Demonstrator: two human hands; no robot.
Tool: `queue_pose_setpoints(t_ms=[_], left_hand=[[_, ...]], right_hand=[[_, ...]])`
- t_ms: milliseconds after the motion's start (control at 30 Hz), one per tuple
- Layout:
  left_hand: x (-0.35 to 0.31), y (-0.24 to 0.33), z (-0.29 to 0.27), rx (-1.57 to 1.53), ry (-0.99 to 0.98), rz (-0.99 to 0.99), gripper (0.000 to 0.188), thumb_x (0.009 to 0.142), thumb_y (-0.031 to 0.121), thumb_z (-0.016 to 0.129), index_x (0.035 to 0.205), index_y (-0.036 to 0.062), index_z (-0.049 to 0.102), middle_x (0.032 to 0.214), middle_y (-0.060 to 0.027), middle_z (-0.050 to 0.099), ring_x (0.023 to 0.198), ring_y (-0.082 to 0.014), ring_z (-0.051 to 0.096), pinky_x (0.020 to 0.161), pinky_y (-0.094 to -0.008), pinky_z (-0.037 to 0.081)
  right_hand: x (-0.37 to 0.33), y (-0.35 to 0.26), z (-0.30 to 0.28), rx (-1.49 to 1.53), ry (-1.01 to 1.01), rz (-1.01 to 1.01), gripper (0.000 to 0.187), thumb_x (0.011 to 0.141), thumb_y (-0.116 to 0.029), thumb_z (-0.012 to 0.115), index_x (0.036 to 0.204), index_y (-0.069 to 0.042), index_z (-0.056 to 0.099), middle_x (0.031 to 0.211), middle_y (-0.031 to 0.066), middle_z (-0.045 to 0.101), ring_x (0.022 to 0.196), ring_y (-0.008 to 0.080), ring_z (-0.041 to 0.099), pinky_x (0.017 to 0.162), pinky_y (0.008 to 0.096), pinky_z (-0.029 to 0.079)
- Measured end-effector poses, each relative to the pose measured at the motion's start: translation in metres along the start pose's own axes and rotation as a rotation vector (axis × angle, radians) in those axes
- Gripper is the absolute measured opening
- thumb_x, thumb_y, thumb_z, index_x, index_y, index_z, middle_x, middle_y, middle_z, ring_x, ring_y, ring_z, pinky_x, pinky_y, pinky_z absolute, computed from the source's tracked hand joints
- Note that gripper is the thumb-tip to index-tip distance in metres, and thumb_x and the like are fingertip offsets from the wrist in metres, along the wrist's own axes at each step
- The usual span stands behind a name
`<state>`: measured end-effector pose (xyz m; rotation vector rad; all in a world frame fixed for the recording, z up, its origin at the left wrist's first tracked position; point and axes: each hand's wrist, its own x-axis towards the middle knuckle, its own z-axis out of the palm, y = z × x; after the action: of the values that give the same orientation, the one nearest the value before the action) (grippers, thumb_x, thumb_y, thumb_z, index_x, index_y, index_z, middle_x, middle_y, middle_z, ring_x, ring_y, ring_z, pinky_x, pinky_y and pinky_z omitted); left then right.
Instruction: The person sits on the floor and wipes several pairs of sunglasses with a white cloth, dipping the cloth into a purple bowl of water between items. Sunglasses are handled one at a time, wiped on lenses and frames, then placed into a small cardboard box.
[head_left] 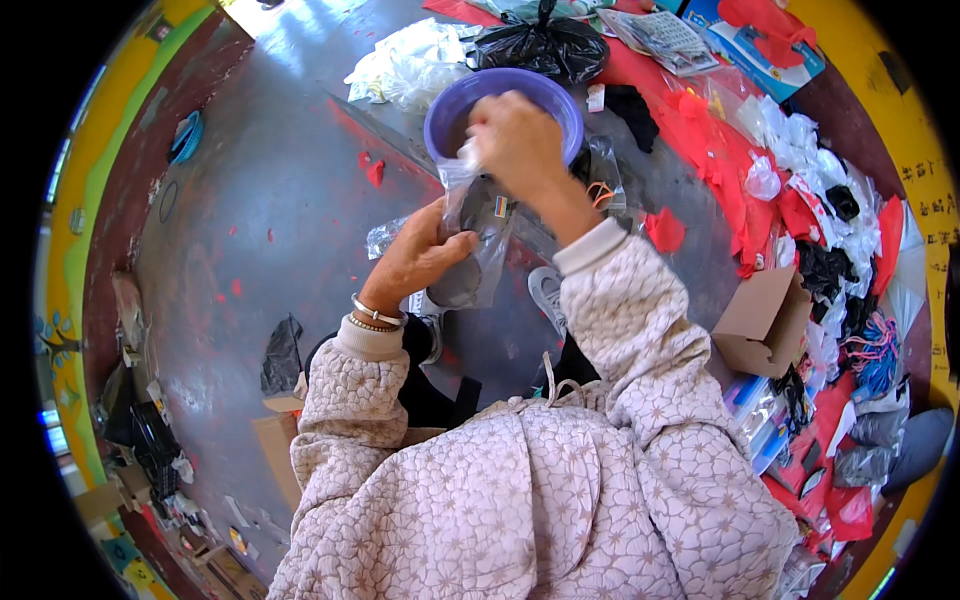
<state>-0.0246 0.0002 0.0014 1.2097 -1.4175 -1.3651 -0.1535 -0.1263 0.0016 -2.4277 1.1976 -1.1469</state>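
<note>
My left hand [418, 258] is closed on the lower side of a clear plastic bag [490, 265], its thumb lying across the front. Inside the bag is a dark, rounded shape whose kind I cannot make out, and a small coloured label shows on it. The bag's whitish upper end reaches the fingers of my right hand [515, 140], which is curled and somewhat blurred by motion. It appears to pinch that end, above a purple plastic basin [573, 125]. What lies in the basin is mostly hidden behind the hand.
Behind the basin lie a white plastic bag [415, 65] and a knotted black bag [545, 45]. Red cloth [715, 150], crumpled bags and an open cardboard box [755, 310] crowd the right side. Red scraps [372, 168] dot the grey floor [270, 170]. My shoes [545, 295] are just below the bag.
</note>
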Motion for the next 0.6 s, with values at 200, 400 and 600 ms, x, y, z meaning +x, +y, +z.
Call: queue_pose_setpoints(t_ms=[200, 400, 600], left_hand=[[-0.001, 0.018, -0.009, -0.495, 0.206, -0.014, 0.044, 0.088, 0.018, 0.048, 0.128, 0.0013, 0.038, 0.111, -0.0063, 0.054, 0.09, -0.0107, 0.055, 0.076, -0.0238, 0.046], [0.006, -0.001, -0.011, -0.619, 0.393, -0.055, 0.038, 0.092, 0.032, 0.042, 0.116, 0.0031, 0.048, 0.096, -0.0042, 0.059, 0.077, -0.0114, 0.059, 0.067, -0.0251, 0.05], [0.005, -0.017, -0.028, -0.681, 0.479, 0.022, 0.037, 0.092, 0.032, 0.041, 0.112, 0.002, 0.048, 0.093, -0.0082, 0.06, 0.075, -0.016, 0.061, 0.062, -0.0277, 0.053]], right_hand=[[0.013, 0.051, -0.033, 0.415, 0.263, 0.519, 0.017, 0.072, -0.019, 0.062, 0.072, -0.002, 0.063, 0.069, 0.0115, 0.064, 0.064, 0.0214, 0.062, 0.061, 0.0307, 0.047], [0.003, -0.008, -0.022, 0.782, 0.339, 0.412, 0.013, 0.075, -0.014, 0.061, 0.075, -0.002, 0.061, 0.068, 0.008, 0.062, 0.061, 0.0134, 0.058, 0.058, 0.0273, 0.046], [-0.023, -0.04, -0.009, 0.691, -0.218, -0.015, 0.009, 0.073, -0.01, 0.061, 0.073, -0.001, 0.06, 0.069, 0.0096, 0.059, 0.061, 0.0191, 0.057, 0.059, 0.0292, 0.045]])
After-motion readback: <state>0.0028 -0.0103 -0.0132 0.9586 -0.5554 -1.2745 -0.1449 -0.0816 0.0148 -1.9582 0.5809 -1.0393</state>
